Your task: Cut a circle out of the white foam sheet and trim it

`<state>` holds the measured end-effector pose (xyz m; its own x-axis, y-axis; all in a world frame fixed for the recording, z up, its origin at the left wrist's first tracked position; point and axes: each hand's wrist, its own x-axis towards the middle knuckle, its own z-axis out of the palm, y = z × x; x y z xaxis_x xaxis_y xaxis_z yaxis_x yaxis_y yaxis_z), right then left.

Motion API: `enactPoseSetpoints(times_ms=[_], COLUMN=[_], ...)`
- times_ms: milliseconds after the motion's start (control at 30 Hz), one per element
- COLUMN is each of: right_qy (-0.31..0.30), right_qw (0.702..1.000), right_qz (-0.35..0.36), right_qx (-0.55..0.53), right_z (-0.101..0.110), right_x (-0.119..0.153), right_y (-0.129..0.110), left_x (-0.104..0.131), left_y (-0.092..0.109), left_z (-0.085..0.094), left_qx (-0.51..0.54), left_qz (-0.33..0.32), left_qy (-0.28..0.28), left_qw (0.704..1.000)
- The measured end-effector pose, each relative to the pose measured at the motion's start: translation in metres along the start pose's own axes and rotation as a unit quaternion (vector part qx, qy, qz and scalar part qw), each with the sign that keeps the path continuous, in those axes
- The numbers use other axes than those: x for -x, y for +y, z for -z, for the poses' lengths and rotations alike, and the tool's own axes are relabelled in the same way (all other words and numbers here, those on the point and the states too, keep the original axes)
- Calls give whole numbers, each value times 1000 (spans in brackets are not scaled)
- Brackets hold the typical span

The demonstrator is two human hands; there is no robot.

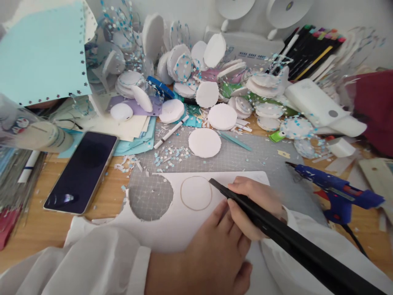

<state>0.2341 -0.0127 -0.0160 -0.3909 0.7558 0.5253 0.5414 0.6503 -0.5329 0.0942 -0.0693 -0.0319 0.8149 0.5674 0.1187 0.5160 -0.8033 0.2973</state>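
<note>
My right hand (256, 200) grips a long black pen-like tool (260, 221); its exact kind I cannot make out. The tip is close to the right side of a brown circle outline (196, 193) on a white board (166, 235). Whether the tip touches the board I cannot tell. My left hand (215, 246) lies flat over the board, fingers stretched out, just below and beside my right hand. A large round opening is cut in the board's left part, showing the grey cutting mat (150, 198) underneath.
White discs (204, 142) are heaped along the back, with star confetti (172, 157) in front. A phone (82, 172) and a plastic cup (39, 131) stand left. A blue glue gun (337, 186) lies right, with its cord. Markers (313, 53) stand at the back right.
</note>
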Motion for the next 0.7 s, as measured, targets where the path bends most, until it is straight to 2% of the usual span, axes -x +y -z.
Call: enactPoseSetpoints(times_ms=[167,467,700], right_qy=[-51,-32,-11], right_qw=[998,998,1000], right_qz=[10,37,22], right_qx=[19,32,18], right_z=[-1,-3,-6], right_x=[-6,-2,-2], right_y=[-5,-5,-9], left_x=[0,1,1], left_y=[-1,0,1], left_z=[1,1,-2], left_qx=[-4,2,18], left_qz=[3,11,14], left_qy=[13,0,-2], left_qw=[1000,1000,1000])
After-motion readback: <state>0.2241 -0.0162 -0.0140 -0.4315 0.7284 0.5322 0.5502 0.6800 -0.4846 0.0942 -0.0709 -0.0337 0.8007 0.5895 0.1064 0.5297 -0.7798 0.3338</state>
